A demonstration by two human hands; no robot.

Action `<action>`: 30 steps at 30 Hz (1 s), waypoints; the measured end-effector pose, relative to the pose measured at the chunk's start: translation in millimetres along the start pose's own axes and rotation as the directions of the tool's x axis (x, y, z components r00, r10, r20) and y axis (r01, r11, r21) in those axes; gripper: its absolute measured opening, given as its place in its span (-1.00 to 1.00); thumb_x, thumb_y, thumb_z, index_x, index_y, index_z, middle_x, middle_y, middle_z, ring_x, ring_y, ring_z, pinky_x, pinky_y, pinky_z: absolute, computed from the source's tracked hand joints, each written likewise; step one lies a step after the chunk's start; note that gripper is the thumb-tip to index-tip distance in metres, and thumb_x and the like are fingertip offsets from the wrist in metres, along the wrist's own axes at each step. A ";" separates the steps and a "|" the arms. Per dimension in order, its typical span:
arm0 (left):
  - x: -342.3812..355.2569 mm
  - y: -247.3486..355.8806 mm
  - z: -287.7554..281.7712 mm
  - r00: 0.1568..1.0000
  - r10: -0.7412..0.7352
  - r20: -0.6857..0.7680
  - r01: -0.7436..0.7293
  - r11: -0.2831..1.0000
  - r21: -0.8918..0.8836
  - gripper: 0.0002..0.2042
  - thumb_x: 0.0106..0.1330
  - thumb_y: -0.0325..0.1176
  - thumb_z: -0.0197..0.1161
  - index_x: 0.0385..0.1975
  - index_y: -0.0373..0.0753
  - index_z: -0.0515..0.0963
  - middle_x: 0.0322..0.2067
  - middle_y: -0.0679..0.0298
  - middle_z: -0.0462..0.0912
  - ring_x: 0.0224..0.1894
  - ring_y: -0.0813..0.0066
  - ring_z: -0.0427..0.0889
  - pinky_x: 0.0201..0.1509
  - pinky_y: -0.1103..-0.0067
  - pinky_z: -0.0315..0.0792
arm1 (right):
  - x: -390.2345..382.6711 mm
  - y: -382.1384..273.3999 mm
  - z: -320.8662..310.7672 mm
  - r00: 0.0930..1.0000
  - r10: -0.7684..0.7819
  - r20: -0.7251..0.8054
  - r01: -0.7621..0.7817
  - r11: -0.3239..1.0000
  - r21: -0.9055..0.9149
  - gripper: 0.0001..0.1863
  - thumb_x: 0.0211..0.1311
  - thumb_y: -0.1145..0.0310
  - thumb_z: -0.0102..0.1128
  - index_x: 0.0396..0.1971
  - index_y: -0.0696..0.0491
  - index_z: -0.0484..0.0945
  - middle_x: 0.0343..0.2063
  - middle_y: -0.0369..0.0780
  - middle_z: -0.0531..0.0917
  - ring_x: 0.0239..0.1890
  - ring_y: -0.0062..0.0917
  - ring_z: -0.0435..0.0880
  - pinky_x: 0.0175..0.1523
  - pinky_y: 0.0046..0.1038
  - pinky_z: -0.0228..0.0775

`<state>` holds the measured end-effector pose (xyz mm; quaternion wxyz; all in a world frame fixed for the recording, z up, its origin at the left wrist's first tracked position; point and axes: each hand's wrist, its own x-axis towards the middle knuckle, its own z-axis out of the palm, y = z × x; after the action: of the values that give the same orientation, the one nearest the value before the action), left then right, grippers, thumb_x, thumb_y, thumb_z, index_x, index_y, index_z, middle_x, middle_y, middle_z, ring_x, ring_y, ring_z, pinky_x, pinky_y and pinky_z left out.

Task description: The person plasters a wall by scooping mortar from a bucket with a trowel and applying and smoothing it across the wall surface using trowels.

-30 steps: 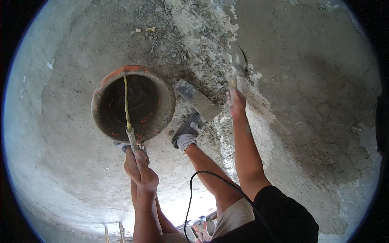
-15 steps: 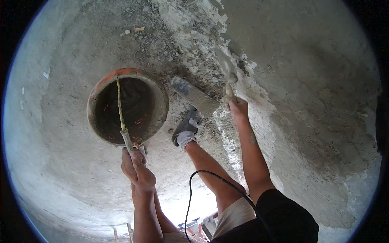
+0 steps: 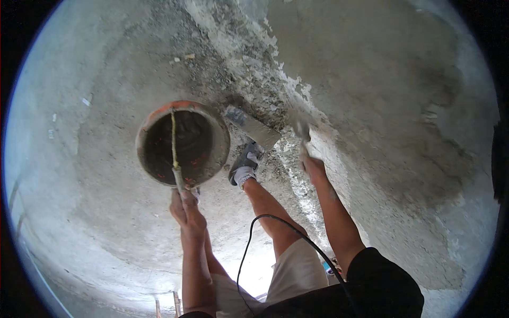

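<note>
My left hand (image 3: 190, 212) is closed on a grey-handled tool (image 3: 178, 177) whose narrow yellowish length (image 3: 174, 143) crosses over a round orange bucket (image 3: 220, 153) crusted with cement and holding dark grey, wet-looking material. My right hand (image 3: 314, 169) grips a mortar-coated trowel (image 3: 300, 130), blurred, near the rough, flaking band (image 3: 283, 79) beside smooth grey plaster (image 3: 366, 58). A flat rectangular board or float (image 3: 250, 125), smeared with mortar, lies between bucket and trowel, just above my sandalled, socked foot (image 3: 244, 167).
Speckled concrete floor (image 3: 95, 148) surrounds the bucket, with small pale scraps (image 3: 189, 56) and grit above it. A plastered surface (image 3: 397, 180) with a damp patch fills the right side. A black cable (image 3: 281, 218) loops across my legs. Wooden pieces (image 3: 175, 302) show at the lower edge.
My right hand and trowel have moved downward along the flaking band. The view has shifted a little, and my left hand keeps its hold on the tool over the bucket.
</note>
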<state>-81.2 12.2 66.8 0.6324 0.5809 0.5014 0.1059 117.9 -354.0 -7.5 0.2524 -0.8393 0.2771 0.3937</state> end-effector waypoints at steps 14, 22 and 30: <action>-129.9 326.1 -149.2 0.981 0.193 0.022 -0.194 0.978 0.079 -0.61 0.37 -0.20 0.06 -0.67 -0.26 0.22 -0.71 0.40 0.20 -0.59 0.66 0.15 -0.56 0.56 0.10 | -301.4 -12.9 -127.5 0.964 -0.214 0.158 0.187 0.968 0.166 -0.63 0.22 0.10 0.14 -0.27 0.15 0.53 -0.42 -0.27 0.56 -0.41 -0.63 0.47 -0.35 -0.52 0.32; -219.0 440.6 -216.8 0.835 0.524 0.167 -0.549 0.816 0.182 -0.68 0.31 -0.34 0.11 -0.66 -0.29 0.25 -0.75 0.29 0.20 -0.64 0.63 0.16 -0.59 0.53 0.09 | -371.0 -49.9 -158.5 0.586 -0.785 -0.202 0.764 0.618 -0.186 -0.63 -0.02 0.27 0.34 -0.28 0.18 0.48 -0.53 -0.25 0.57 -0.58 -0.61 0.46 -0.43 -0.48 0.32; -251.4 477.8 -244.7 0.777 0.629 -0.027 -0.618 0.753 -0.227 -0.72 0.36 -0.33 0.02 -0.63 -0.24 0.30 -0.74 0.50 0.22 -0.67 0.76 0.11 -0.61 0.66 -0.04 | -547.1 -153.1 -207.2 0.615 -0.781 -0.107 0.769 0.565 0.300 -0.59 0.11 0.36 0.26 -0.04 0.12 0.44 -0.31 -0.32 0.58 -0.32 -0.65 0.50 -0.31 -0.61 0.32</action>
<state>-171.5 130.5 640.6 0.6346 0.6423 0.2476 0.3514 34.1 -231.2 578.6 0.5355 -0.8157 -0.0645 0.2091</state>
